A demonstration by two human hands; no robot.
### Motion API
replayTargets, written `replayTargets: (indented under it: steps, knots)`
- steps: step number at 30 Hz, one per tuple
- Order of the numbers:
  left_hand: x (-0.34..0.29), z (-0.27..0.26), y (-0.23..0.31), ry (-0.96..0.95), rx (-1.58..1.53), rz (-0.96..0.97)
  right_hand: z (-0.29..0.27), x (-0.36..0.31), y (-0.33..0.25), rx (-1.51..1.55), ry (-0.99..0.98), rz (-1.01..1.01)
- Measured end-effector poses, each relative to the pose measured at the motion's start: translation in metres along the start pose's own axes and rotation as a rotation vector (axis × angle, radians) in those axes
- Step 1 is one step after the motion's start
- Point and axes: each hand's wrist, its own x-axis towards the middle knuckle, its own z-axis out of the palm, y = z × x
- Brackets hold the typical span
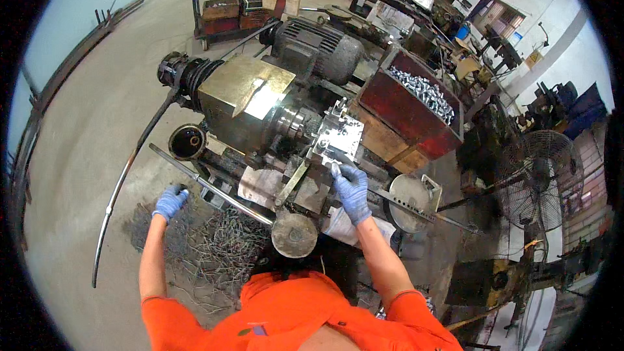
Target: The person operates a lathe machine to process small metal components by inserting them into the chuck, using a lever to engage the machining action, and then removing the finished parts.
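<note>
A dark, oily lathe-like machine stands before me, with a brass-coloured housing (pixel 244 88) and a spindle chuck (pixel 292 122). My right hand (pixel 351 194), in a blue knit glove, is closed at the near side of the shiny metal tool block (pixel 341 135). What its fingertips grip is too small to make out. Out to the left, my gloved left hand (pixel 171 202) has its fingers curled in, and anything inside them is hidden. It hovers over a heap of metal shavings (pixel 231 234), apart from the long lever bar (pixel 211 185).
A red bin (pixel 409 101) of small shiny metal parts stands behind the tool block. Another long bar (pixel 123 188) slants down at the left. Close to me is a round metal disc (pixel 294 235). A caged fan (pixel 541 179) stands right; a loaded trolley (pixel 221 25) is at the back.
</note>
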Motion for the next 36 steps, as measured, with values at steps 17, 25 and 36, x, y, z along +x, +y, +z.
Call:
replayTargets:
  steps: [17, 25, 36]
  knots:
    - [-0.058, -0.157, 0.032, 0.663, 0.063, 0.267, 0.016, 0.064, -0.094, -1.05, -0.233, -0.545]
    - [-0.111, -0.086, 0.01, 0.774, 0.552, -0.212, 0.054, 0.106, -0.071, -1.151, -0.439, -0.388]
    - [-0.139, -0.057, 0.066, 0.647, 0.517, -0.237, 0.049, 0.104, -0.07, -1.049, -0.337, -0.374]
